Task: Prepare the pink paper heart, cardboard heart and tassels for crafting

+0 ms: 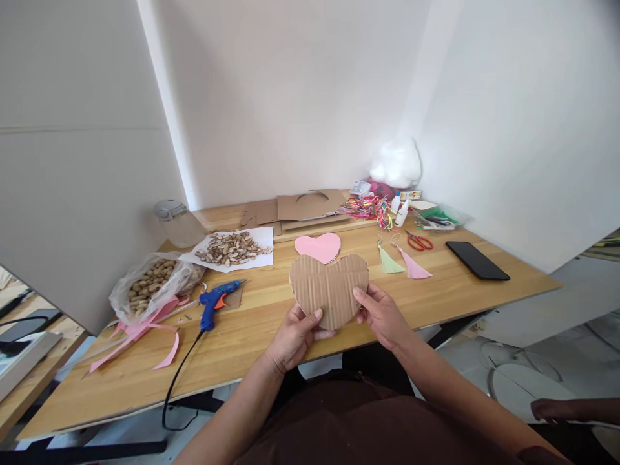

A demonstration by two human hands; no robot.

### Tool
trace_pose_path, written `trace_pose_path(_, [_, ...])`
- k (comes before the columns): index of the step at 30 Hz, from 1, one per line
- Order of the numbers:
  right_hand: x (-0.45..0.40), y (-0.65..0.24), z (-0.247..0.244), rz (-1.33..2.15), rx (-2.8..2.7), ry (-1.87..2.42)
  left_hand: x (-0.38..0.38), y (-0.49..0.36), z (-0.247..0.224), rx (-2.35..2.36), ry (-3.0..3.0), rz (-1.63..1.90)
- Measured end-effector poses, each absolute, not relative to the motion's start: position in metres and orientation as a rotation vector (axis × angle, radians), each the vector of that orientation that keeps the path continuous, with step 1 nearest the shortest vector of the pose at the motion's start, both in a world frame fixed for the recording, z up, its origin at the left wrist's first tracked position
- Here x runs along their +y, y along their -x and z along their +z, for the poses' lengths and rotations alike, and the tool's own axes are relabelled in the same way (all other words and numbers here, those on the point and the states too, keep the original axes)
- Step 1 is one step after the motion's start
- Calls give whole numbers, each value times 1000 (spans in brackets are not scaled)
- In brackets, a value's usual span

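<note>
A brown corrugated cardboard heart is held up over the table's front edge, its ribbed face toward me. My left hand grips its lower left side, thumb on the front and fingers behind. On the lower right side, my right hand pinches it the same way. Just beyond it, a pink heart lies flat on the table, its lower part hidden by the cardboard heart. To the left lies a blue glue gun with an orange trigger, its tip on a small cardboard scrap.
Peanut shells lie on white paper beside a bag of peanuts, a jar and pink ribbon. Rightward are tassels, red-handled scissors and a phone. Cardboard sheets lie behind. Another person's hand shows lower right.
</note>
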State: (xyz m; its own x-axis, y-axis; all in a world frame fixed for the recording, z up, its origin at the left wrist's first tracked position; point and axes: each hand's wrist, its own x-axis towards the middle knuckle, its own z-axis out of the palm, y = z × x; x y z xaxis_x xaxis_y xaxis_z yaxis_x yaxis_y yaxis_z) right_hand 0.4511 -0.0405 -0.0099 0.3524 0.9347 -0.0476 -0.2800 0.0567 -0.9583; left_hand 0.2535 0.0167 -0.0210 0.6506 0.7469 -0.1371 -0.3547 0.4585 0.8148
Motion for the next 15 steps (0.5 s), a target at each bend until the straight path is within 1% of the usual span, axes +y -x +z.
trace_pose_path(9, [-38,-464,-20,965,-752,1201,39,-252,-31,569,-654,923])
trace_pose_path(15, [-40,-466,-25,937,-807,1240,44,-251,-32,581,-634,929])
